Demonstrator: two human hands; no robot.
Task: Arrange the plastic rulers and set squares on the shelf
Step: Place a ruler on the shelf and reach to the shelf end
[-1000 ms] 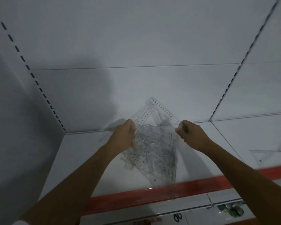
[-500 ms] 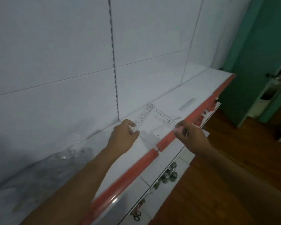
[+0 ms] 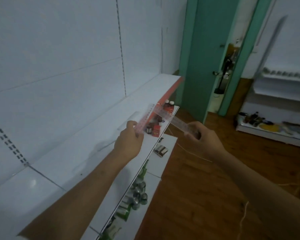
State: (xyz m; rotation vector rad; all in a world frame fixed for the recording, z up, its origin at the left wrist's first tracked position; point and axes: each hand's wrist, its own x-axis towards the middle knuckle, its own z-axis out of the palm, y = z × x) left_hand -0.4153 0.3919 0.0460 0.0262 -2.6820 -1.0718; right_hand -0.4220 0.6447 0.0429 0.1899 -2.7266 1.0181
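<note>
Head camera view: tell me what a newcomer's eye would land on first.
First, the clear set square held up mid-frame between both hands: the left hand grips one end, the right hand the other, above the front edge of the white shelf. Next, the teal door standing at the far right end of the shelving. Below the hands, cans and small boxes crowd the lower shelf beside the wooden floor.

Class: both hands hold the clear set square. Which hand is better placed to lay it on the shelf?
Probably the left hand: it grips the set square over the shelf, while the right hand is out over the floor.
</note>
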